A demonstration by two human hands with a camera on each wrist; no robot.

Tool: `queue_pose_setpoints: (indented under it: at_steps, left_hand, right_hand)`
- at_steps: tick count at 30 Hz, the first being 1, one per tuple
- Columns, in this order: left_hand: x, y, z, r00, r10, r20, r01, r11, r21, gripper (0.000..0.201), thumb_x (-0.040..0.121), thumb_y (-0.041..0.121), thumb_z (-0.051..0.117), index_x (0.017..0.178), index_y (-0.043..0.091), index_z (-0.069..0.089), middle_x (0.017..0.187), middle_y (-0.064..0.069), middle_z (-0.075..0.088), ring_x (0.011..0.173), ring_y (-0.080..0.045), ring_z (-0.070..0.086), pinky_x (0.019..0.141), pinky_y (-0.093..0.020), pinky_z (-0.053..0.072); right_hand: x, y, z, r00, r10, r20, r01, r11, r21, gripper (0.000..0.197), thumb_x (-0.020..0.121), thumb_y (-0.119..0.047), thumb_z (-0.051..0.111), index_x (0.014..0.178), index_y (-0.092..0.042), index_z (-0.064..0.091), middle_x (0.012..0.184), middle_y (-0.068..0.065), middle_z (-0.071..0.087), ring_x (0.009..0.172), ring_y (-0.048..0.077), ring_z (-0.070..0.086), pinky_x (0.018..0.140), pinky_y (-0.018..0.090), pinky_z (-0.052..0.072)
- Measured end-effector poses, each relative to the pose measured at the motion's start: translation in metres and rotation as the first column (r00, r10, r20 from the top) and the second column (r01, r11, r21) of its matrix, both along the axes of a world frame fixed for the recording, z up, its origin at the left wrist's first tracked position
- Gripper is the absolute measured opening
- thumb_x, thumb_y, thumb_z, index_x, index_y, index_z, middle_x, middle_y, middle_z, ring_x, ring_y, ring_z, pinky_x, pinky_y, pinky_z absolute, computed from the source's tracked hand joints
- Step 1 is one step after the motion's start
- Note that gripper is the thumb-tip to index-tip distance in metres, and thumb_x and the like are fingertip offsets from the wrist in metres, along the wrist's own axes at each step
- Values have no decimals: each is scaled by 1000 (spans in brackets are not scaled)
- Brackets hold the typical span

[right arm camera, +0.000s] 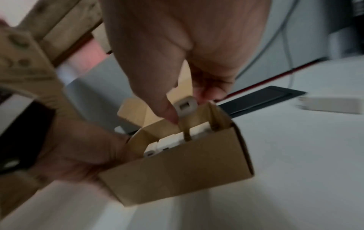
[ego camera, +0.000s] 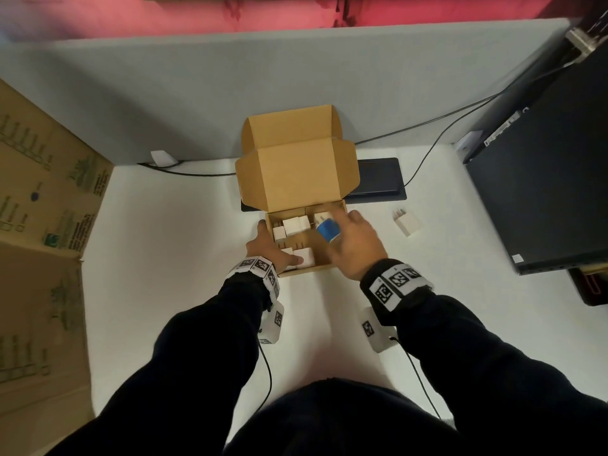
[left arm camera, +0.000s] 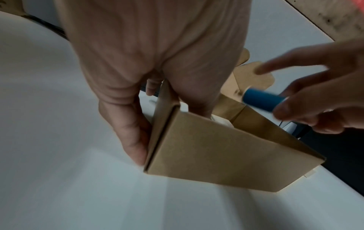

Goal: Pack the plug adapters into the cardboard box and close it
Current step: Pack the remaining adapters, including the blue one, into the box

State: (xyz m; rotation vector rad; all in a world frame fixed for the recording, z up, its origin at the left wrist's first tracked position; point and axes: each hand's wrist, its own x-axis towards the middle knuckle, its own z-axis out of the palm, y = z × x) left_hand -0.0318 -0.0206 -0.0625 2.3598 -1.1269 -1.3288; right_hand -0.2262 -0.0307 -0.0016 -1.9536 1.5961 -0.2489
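The small cardboard box (ego camera: 324, 258) stands on the white table with its lid (ego camera: 296, 172) raised at the back. Several white plug adapters (ego camera: 294, 225) sit in its divided compartments. My left hand (ego camera: 276, 245) grips the box's near-left corner (left arm camera: 167, 140), fingers outside the wall and thumb inside. My right hand (ego camera: 342, 235) pinches a blue plug adapter (ego camera: 328, 229) just over the right side of the box; the right wrist view shows its pale end face (right arm camera: 185, 107). One more white adapter (ego camera: 407, 222) lies on the table to the right.
A big printed carton (ego camera: 42, 209) lies along the left edge. A black computer case (ego camera: 543, 192) fills the right side. A dark flat device (ego camera: 378, 177) and cables (ego camera: 427, 153) lie behind the box, in front of a grey partition (ego camera: 197, 93).
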Motion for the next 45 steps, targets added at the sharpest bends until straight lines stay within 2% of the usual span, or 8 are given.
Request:
queue_pose_setpoints:
  at_steps: [4, 9, 17, 23, 28, 32, 38, 45]
  left_hand:
    - [0, 0, 0, 1000, 2, -19, -2, 1000, -14, 116, 57, 32, 97, 150, 25, 29, 134, -6, 60, 119, -31, 61, 88, -33, 51]
    - [-1, 0, -1, 1000, -12, -19, 11, 1000, -19, 117, 56, 34, 98, 150, 26, 29, 134, -6, 60, 119, -31, 61, 84, -31, 48]
    - [-2, 0, 3, 999, -36, 10, 36, 999, -15, 112, 59, 35, 96, 149, 24, 30, 134, -6, 60, 119, -32, 61, 85, -32, 48]
    - [-2, 1, 6, 1000, -31, 6, 31, 999, -15, 117, 58, 36, 97, 150, 24, 27, 137, -6, 59, 121, -32, 60, 90, -34, 48]
    - [-4, 2, 19, 999, -24, 46, 22, 999, 46, 119, 57, 54, 92, 147, 15, 25, 131, -15, 58, 115, -35, 61, 90, -45, 59]
    - [-10, 2, 35, 978, -102, 185, 93, 994, 56, 91, 65, 60, 83, 124, 9, 37, 118, -13, 60, 102, -32, 64, 79, -41, 58]
    - [-31, 2, 63, 716, -460, 525, 452, 879, 154, 57, 88, 65, 48, 96, 10, 62, 104, -9, 68, 83, -26, 55, 67, -34, 44]
    - [-42, -2, 67, 536, -688, 490, 765, 641, 61, 28, 95, 26, 53, 115, 9, 63, 111, -14, 65, 103, -35, 65, 71, -36, 44]
  right_hand:
    - [24, -2, -6, 848, 199, -492, -176, 980, 92, 18, 87, -27, 52, 99, -22, 64, 106, 7, 58, 105, 30, 43, 88, 45, 37]
    - [31, -9, -4, 823, 190, -536, -148, 982, 121, 22, 87, -22, 54, 66, -24, 48, 80, 0, 53, 107, 30, 42, 90, 48, 31]
    - [18, -9, -6, 865, 237, -443, -194, 971, 141, 12, 89, -13, 54, 80, -20, 59, 86, 3, 54, 104, 26, 45, 88, 47, 26]
    - [2, -9, -18, 896, 279, -346, -274, 960, 64, 38, 81, -6, 52, 104, -32, 67, 101, -2, 56, 105, 27, 42, 78, 40, 19]
    - [-37, -26, -15, 966, -180, -185, 133, 962, -239, 28, 88, -16, 57, 115, -17, 64, 122, 14, 59, 113, 38, 48, 91, 48, 39]
    - [-86, -40, -31, 868, -223, -443, 253, 968, 9, 51, 88, -12, 53, 137, -26, 51, 148, 15, 38, 124, 41, 38, 97, 50, 44]
    - [-109, -25, -51, 881, -174, -439, 241, 965, 102, 49, 89, 2, 51, 131, -22, 59, 139, 13, 40, 121, 38, 38, 89, 41, 53]
    - [-96, -9, -42, 915, -320, -245, 339, 940, 39, 51, 92, -2, 52, 138, -23, 50, 142, 14, 40, 114, 42, 48, 93, 44, 48]
